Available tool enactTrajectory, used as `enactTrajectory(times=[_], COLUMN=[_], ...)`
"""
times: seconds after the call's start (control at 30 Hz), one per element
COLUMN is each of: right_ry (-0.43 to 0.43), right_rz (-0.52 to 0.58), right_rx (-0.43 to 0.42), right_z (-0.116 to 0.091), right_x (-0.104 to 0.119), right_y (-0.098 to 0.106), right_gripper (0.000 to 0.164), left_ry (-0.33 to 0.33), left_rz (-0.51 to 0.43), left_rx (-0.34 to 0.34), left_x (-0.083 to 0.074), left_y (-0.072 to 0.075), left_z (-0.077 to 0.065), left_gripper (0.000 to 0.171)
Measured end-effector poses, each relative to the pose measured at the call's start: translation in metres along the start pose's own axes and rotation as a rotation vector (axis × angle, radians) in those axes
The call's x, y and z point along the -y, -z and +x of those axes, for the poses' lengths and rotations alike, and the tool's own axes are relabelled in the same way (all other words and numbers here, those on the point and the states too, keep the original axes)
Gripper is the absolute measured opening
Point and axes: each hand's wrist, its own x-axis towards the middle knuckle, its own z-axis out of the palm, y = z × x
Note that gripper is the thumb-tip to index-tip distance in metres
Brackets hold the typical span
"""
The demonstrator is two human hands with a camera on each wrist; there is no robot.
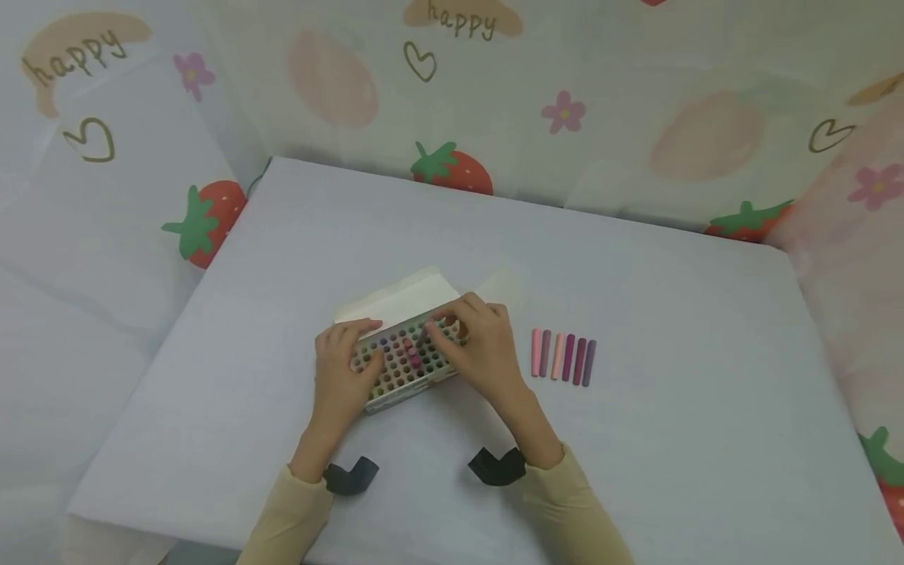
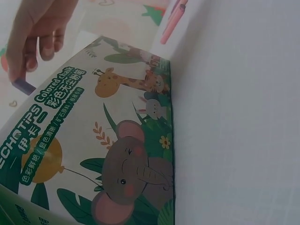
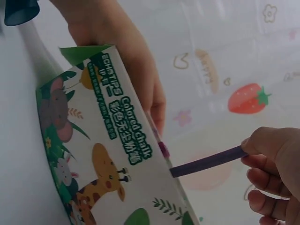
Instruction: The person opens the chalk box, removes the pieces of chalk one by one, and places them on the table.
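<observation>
A box of colored chalk (image 3: 108, 136), printed with a giraffe and an elephant, lies tilted to the view on the white table, its top of many round holes facing up. My left hand (image 1: 340, 373) grips the box's left end, fingers over the far rim and thumb at the near side. My right hand (image 1: 483, 341) pinches a dark purple chalk stick (image 3: 208, 161) by its upper end. That stick's lower end meets the top of the box. A few pink and magenta chalk ends (image 1: 413, 355) stick up beside it, in the middle of the holes.
Right of the box, several chalk sticks (image 1: 568, 358) in pink, peach and purple lie side by side in a row. The box's white lid flap (image 1: 399, 298) stands folded back behind it. Black wrist straps (image 1: 497, 467) show at the sleeves. A strawberry-print curtain (image 1: 607, 157) borders the table.
</observation>
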Motion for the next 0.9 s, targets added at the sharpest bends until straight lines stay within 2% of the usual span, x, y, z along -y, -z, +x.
enactTrajectory(times=[0.3,0.7,0.9], right_ry=[-0.032,-0.132,-0.116], right_rz=[0.069,0.028,0.051], right_rx=[-0.065,-0.121,-0.183], right_z=[0.000,-0.007,-0.008], right_x=[-0.006,-0.024,-0.033], right_y=[0.020,0.051,0.066], right_gripper=[0.012,0.010,0.009], left_ry=[0.007,0.014,0.006], left_rz=[-0.005,-0.013,-0.016], left_rx=[0.002,0.007,0.006], left_x=[0.002,0.001,0.002], left_y=[-0.001,-0.001,-0.002], left_z=[0.000,0.000,0.002], left_gripper=[0.035,0.035,0.036])
